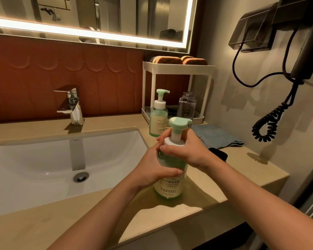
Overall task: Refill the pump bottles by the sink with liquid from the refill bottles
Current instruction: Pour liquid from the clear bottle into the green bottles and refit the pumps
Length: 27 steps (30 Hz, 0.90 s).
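head view: the near pump bottle (170, 188) stands upright on the counter (215, 184), its base just below the left hand (152, 170), whose fingers are curled round the green body with the thumb (173, 171) laid across the label. the right hand (186, 152) reaches in from the other side, its fingers (167, 148) curled tight round the white collar (173, 141), with the pump head (179, 122) standing clear above them. judging by the two grips, the collar is being turned, though whether off or on cannot be told. green liquid seems to reach right up under the right fingers, so the main risk is a squeeze: if the left fingers clamp harder while the collar is loose, liquid could well up over the neck and run onto both hands. wet fingers would then likely slip on the smooth wall. beyond the fingertips stand a second pump bottle (158, 121) and an uncapped clear bottle (187, 107), both near, and a wide swing of a lifted pump could knock either over. the sink (43, 168) lies just left of the left hand, so a tipped bottle might roll in.
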Each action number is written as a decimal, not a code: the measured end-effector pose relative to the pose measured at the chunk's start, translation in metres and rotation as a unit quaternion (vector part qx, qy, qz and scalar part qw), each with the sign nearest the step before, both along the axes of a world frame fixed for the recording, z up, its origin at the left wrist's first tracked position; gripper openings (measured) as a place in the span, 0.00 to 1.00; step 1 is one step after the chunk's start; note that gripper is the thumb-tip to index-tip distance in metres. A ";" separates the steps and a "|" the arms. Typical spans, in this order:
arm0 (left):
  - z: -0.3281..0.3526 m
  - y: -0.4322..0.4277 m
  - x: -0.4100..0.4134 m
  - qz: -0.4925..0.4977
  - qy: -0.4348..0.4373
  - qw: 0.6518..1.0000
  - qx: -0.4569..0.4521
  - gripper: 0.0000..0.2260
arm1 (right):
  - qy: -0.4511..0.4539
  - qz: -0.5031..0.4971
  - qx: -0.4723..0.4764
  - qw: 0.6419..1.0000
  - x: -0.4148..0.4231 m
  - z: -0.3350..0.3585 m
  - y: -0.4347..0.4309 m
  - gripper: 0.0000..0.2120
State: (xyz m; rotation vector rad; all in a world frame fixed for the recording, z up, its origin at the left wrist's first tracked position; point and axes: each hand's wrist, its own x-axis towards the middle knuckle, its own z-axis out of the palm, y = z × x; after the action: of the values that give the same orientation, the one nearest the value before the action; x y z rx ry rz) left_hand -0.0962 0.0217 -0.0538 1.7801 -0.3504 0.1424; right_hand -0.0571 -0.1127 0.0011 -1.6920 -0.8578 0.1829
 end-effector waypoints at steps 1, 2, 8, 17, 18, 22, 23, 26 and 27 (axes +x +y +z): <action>-0.001 -0.002 0.000 0.012 -0.009 1.000 0.004 0.30 | -0.008 -0.022 0.012 1.000 -0.002 -0.002 0.002 0.07; -0.002 -0.003 -0.001 0.020 -0.018 1.000 0.006 0.30 | -0.013 -0.042 0.017 0.999 -0.003 -0.003 0.004 0.08; -0.003 -0.008 -0.007 0.072 -0.048 0.996 0.021 0.33 | -0.024 -0.101 0.010 0.994 -0.012 -0.004 0.009 0.07; 0.002 -0.008 0.008 0.084 -0.037 0.996 0.006 0.29 | -0.028 -0.007 -0.135 0.990 0.005 0.010 -0.026 0.25; 0.003 -0.008 0.013 0.091 -0.035 0.995 0.006 0.29 | -0.043 -0.022 -0.134 0.990 0.009 0.010 -0.032 0.25; 0.004 -0.008 0.037 0.127 -0.025 0.992 0.007 0.32 | -0.098 -0.096 -0.164 0.977 0.028 0.004 -0.051 0.15; 0.004 -0.007 0.042 0.139 -0.023 0.990 0.016 0.32 | -0.106 -0.113 -0.184 0.971 0.033 0.002 -0.055 0.15; 0.006 -0.006 0.063 0.173 -0.018 0.983 0.050 0.34 | -0.126 -0.162 -0.246 0.947 0.049 -0.004 -0.068 0.17; 0.008 -0.005 0.069 0.188 -0.012 0.980 0.061 0.34 | -0.130 -0.176 -0.270 0.938 0.052 -0.006 -0.071 0.17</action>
State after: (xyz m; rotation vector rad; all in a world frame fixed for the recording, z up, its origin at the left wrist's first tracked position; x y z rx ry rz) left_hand -0.0276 0.0166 -0.0461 1.9530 -0.0343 0.4184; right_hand -0.0054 -0.1841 -0.0050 -2.3982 -0.7149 -0.0613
